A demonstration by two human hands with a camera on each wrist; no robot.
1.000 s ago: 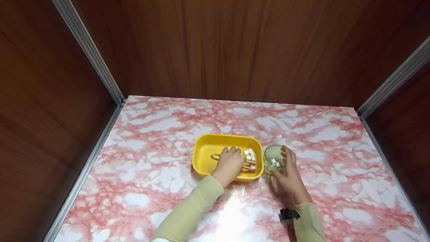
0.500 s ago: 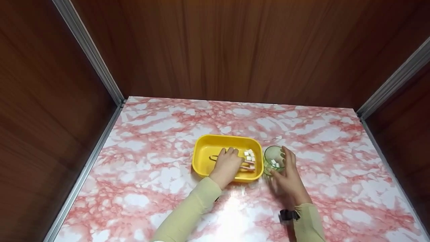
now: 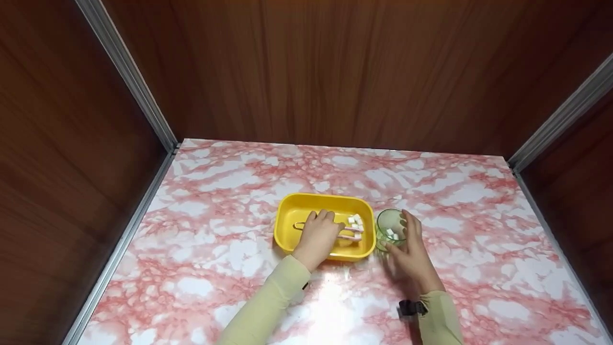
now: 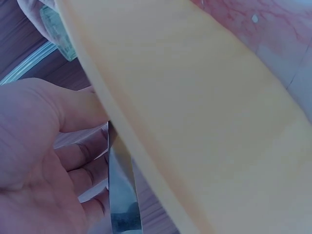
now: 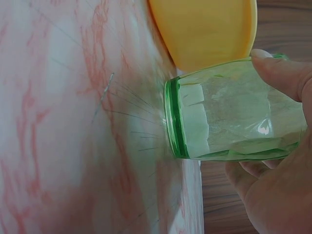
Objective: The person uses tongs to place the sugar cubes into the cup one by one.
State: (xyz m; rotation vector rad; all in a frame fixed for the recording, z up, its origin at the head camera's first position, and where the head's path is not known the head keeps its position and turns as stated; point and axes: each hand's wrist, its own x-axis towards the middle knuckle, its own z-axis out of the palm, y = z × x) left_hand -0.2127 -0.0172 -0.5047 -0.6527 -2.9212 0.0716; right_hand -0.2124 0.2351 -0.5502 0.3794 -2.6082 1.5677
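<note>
"So, what's been moved?"
"Tongs (image 4: pixel 124 183), gripped by left hand (image 3: pixel 317 239), drawn slightly toward tub's (image 3: pixel 287 231) left edge. Glass (image 5: pixel 234 117), just off right edge, held by right hand (image 3: pixel 413 251)."
"White cubes (image 3: pixel 352 220) pinched?"
"Can't be told. Some lie by that edge; transfer judged unfinished."

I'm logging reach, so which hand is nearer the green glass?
Right. The right hand grips the green glass; the left hand is apart from it, at the yellow tub.

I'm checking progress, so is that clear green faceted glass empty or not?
Not empty: the head view shows a few small white cubes inside the glass.
</note>
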